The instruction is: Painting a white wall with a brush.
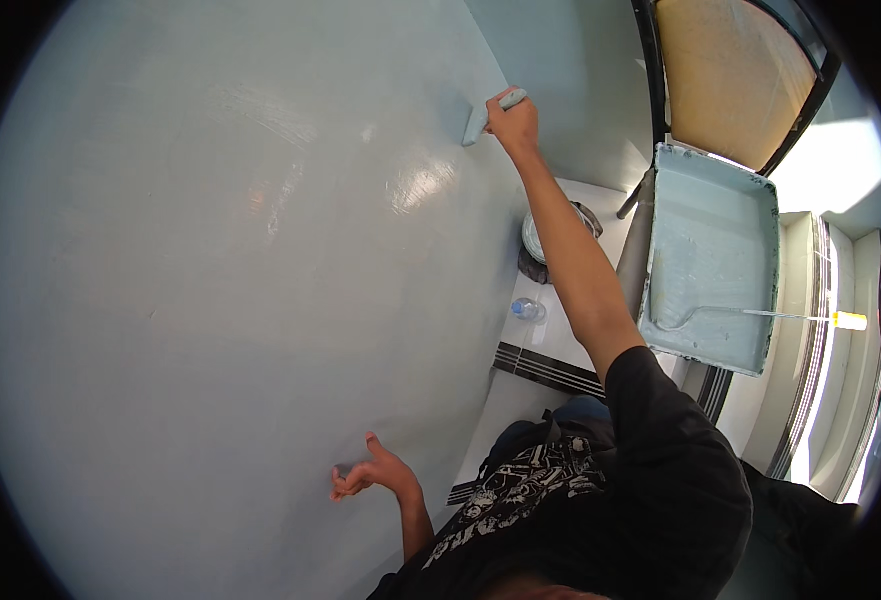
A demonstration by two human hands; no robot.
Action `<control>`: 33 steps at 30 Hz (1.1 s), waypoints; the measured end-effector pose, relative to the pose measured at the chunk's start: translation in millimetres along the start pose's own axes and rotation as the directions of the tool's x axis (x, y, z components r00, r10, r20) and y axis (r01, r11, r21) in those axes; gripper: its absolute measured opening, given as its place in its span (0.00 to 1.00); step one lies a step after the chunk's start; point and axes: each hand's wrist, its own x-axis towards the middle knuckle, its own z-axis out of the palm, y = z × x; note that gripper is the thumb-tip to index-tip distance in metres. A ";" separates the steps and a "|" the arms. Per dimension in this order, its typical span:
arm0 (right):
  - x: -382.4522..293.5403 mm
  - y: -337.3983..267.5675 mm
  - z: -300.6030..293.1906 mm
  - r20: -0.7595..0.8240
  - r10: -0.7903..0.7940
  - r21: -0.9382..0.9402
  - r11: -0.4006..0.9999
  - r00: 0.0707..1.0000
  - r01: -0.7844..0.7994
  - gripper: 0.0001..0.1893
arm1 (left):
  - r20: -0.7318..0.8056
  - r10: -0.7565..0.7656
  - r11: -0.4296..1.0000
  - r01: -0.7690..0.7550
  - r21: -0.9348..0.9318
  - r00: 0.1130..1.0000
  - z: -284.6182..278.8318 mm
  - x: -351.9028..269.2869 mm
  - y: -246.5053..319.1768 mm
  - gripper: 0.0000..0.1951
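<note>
My right hand (514,120) grips a paintbrush (478,124) by its paint-smeared handle. The brush's head lies against a pale blue-grey wall (260,300), close to the corner with the adjoining wall (575,82). Shiny, wet-looking streaks show on the wall to the left of the brush. Lower down, my left hand (380,471) is held close to the same wall with thumb and fingers apart and nothing in it. Whether its fingertips touch the surface I cannot tell.
Right of my arm, a paint tray (718,217) holds a roller frame (755,312) with a yellow handle. A paint bucket (535,238), partly hidden by my forearm, and a blue-capped plastic bottle (528,309) stand on white tile. A black-framed chair or stand (733,75) and steps (793,315) lie beyond.
</note>
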 end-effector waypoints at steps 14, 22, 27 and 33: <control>48.4 -234.0 -4.2 0.214 -0.226 0.508 0.857 0.950 0.090 0.09 | 0.081 -0.103 0.984 0.113 -0.137 0.991 -2.3 6.3 0.1 0.39; 36.6 -269.3 7.0 0.234 -0.271 0.802 0.596 0.934 -0.028 0.08 | -0.013 -0.006 1.000 0.006 0.017 1.000 -1.2 2.3 -0.1 0.39; 5.0 -204.7 18.9 0.102 -0.205 0.886 0.463 0.973 0.005 0.11 | -0.026 -0.005 0.999 0.006 0.049 1.000 0.7 2.8 -6.6 0.41; -14.5 -163.1 -5.3 0.081 -0.135 0.558 0.827 0.987 0.067 0.08 | -0.026 0.022 1.000 -0.023 -0.011 0.999 1.7 4.9 -6.4 0.40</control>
